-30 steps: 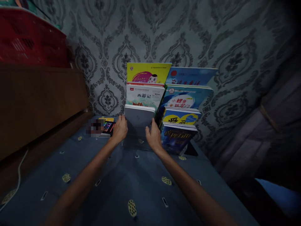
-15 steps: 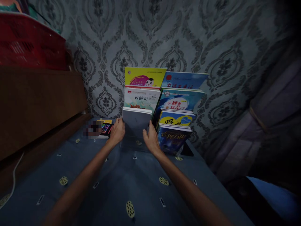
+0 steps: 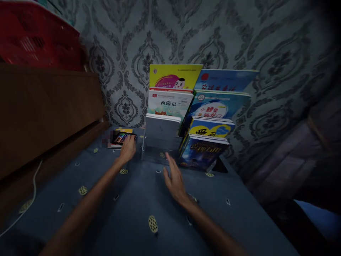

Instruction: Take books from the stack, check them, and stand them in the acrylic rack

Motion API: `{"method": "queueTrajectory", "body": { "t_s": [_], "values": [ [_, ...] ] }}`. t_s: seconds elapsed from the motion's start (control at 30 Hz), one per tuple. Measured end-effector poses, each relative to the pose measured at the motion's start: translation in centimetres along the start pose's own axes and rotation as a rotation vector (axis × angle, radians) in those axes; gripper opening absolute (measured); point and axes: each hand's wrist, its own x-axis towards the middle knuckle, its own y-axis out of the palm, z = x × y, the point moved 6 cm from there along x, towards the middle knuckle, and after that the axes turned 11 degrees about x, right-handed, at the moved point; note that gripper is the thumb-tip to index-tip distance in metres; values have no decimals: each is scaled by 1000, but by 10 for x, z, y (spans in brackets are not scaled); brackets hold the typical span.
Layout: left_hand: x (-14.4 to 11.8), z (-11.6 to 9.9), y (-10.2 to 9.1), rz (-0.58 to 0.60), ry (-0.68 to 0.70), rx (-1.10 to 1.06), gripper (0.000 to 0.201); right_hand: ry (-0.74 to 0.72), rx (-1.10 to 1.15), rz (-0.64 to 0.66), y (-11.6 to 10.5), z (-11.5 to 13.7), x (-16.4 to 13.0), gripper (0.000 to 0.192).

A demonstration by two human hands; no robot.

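Both hands have come off the grey book [image 3: 162,129] they were steadying half a second ago: the left hand [image 3: 128,149] has swung out to the left, and the right hand [image 3: 174,177] has drawn back toward the near side.

Far left, a red crate [image 3: 37,39] sits on a brown wooden board [image 3: 48,110], with a pale cord [image 3: 33,185] trailing down onto the blue patterned cloth [image 3: 138,206]. Just right of that, the left hand lies over the near edge of a dark, colourful book [image 3: 123,137] lying flat on a small stack by the wall; its fingers curl down onto the cover, but whether they have closed on it I cannot tell. Next comes the tiered book stand [image 3: 157,154], the grey book upright in its front left slot and cleanly seated. The right hand hovers open and empty, fingers spread, just short of the stand. Further right stand the dark blue book [image 3: 204,154] and the yellow one [image 3: 211,128].

To lift the flat book well, I judge the fingers should slip under its near edge and take only the top copy, keeping it level so the stack beneath stays put.
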Motion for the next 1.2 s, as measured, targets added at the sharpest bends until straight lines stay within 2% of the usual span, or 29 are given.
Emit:
{"method": "queueTrajectory", "body": {
  "t_s": [0.1,0.2,0.37,0.83,1.2],
  "values": [
    [-2,26,16,107,-70,116,42,77,50,170,20,-12,-34,54],
    [-3,45,30,212,-97,208,58,188,49,308,32,-25,-48,52],
    [-10,59,43,333,-86,316,66,216,52,365,34,-30,-46,47],
    [-16,49,30,263,11,471,41,111,-38,373,33,-16,-46,41],
    [-24,43,28,201,113,545,44,123,-72,389,34,-7,-42,37]
  ]
}}
